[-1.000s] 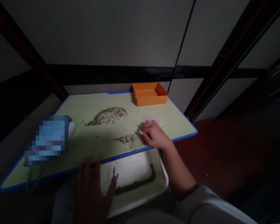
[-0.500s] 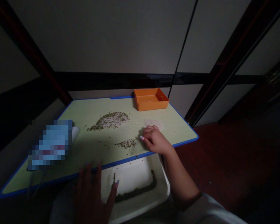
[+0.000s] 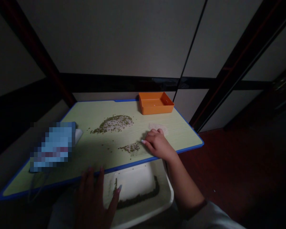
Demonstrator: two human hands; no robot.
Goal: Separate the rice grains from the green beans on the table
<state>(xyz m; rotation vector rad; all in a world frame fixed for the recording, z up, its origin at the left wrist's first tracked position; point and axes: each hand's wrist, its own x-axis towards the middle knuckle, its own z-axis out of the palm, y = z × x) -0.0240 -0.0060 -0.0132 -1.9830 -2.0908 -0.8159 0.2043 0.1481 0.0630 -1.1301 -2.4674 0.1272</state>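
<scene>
My right hand [image 3: 158, 143] rests low over the right part of the yellow board [image 3: 178, 127], fingers curled in; what they hold, if anything, is hidden. Just left of it lies a small patch of mixed green and pale grains [image 3: 132, 147], with a faint clear shape beside it. Beyond the knuckles spreads a patch of pale grains [image 3: 154, 126]. A larger pile of green and pale grains [image 3: 114, 123] lies farther back. My left hand [image 3: 95, 197], dark and open with fingers spread, is at the left side of a white basin [image 3: 168, 194] holding dark green grains [image 3: 143, 195].
An orange tray [image 3: 157, 109] stands at the board's back right. On the left lies a blurred blue packet [image 3: 53, 148]. The board has a blue edge [image 3: 131, 164]; the basin sits below its front. Cabinet panels [image 3: 124, 41] rise behind, and a dark red floor [image 3: 219, 159] is at right.
The view has shifted slightly. My right hand stays nearly in place, its fingers moving slightly by the small grain patch. The clear curved lines beside it look fainter. My left hand has hardly moved.
</scene>
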